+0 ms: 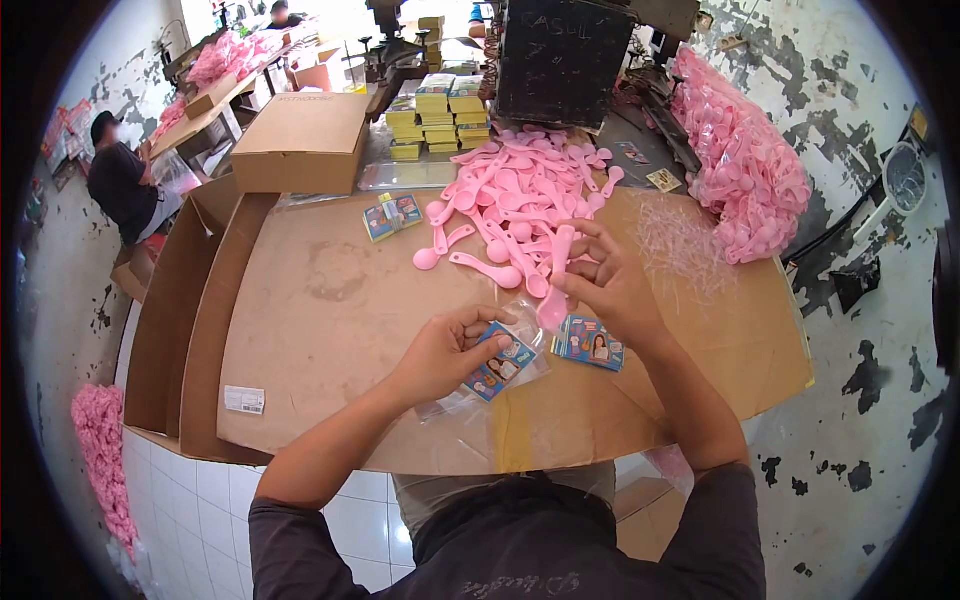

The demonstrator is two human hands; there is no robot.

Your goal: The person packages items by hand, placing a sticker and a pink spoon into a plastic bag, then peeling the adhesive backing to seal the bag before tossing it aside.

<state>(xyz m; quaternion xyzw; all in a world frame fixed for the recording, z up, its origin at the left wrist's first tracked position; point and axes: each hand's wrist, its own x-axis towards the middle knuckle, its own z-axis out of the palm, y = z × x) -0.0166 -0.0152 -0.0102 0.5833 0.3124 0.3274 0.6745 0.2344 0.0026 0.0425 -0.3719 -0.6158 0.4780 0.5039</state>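
My left hand [437, 358] is closed on a blue printed card [497, 372], the thumb pressed across its upper part. Clear plastic bags [533, 333] show around and beneath that card. Between the fingers and thumb of my right hand [622, 297] is a pink plastic spoon [553, 310], its bowl pointing down toward me. Just below this hand lies a stack of similar cards [592, 345]. A large heap of pink spoons [520, 190] spreads over the cardboard behind both hands.
Cardboard [310, 340] covers the table. A banded card bundle [392, 216], a closed box [300, 140] and card stacks [436, 95] stand farther back. Plastic strips [680, 240] and bagged spoons [745, 165] lie right. An open carton [190, 330] borders the left; a person [125, 185] sits beyond.
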